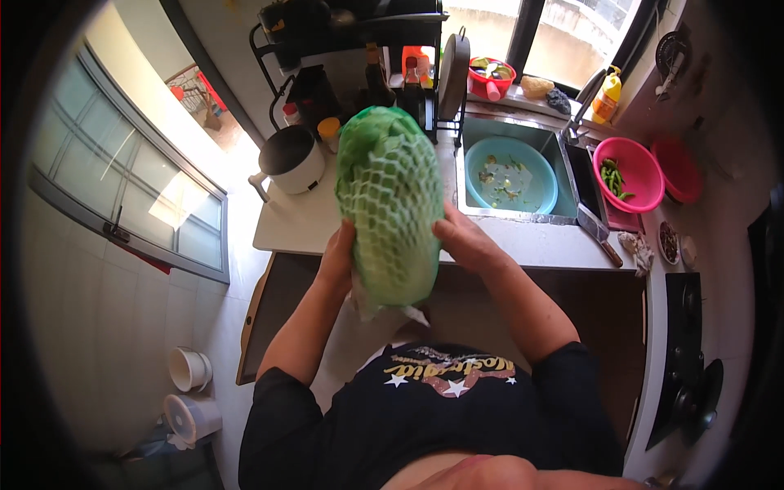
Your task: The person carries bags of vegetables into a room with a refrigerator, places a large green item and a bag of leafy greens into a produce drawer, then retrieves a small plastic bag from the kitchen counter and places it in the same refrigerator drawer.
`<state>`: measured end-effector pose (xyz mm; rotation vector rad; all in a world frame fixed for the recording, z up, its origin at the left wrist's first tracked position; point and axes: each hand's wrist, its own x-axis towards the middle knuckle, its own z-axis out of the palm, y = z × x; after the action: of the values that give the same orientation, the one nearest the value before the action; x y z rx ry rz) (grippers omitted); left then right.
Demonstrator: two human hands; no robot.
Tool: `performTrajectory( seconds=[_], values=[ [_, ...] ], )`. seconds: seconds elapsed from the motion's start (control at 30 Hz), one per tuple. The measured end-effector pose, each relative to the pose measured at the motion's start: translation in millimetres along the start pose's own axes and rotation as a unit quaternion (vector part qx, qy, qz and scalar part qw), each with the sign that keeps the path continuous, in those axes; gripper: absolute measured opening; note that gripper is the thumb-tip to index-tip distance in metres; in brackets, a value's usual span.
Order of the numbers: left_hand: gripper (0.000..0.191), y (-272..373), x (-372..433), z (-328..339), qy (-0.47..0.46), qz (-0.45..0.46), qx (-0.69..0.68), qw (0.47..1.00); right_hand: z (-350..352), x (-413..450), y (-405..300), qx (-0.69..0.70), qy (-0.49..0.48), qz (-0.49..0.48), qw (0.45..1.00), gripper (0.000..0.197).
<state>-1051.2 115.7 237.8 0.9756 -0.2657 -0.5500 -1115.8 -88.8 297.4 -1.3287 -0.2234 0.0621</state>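
A long napa cabbage (pixel 392 208) in a white foam net, with green leaves or wrap at its far end, is held up between both hands above the counter's front edge. My left hand (pixel 338 252) grips its left side. My right hand (pixel 468 237) presses on its right side, thumb uppermost. The fingers beneath the cabbage are hidden. A bit of white material hangs from its near end.
A white pot (pixel 291 160) stands on the counter at left, beside a black rack with bottles. The sink holds a blue basin (pixel 511 176) of water and scraps. At right are a cleaver (pixel 600 236), a pink bowl (pixel 628 175) of green peppers and a cooktop (pixel 675 355).
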Motion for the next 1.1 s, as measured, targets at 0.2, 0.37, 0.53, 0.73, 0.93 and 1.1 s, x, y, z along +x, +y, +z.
performTrajectory(
  seconds=[0.2,0.37,0.53,0.73,0.93,1.1],
  values=[
    [0.06,37,75,43,-0.123,-0.011,0.147,0.981,-79,0,0,0.202,0.072,-0.066,0.974,0.059],
    [0.048,62,125,19,-0.096,0.003,0.018,0.995,-110,-22,8,0.255,0.159,-0.03,0.953,0.062],
    [0.037,75,140,-9,0.053,0.081,-0.005,0.995,-144,-27,74,0.355,0.255,0.031,0.899,0.057],
    [0.028,55,161,-25,0.188,0.068,0.047,0.979,-158,50,113,0.0,0.356,0.199,0.913,0.055],
    [0.025,-10,187,-55,0.223,0.18,0.207,0.935,-169,67,97,-0.214,0.242,0.18,0.929,0.056],
    [0.043,-33,175,-66,0.205,0.229,0.489,0.817,-196,51,101,-0.254,0.22,0.115,0.935,0.044]
  ],
)
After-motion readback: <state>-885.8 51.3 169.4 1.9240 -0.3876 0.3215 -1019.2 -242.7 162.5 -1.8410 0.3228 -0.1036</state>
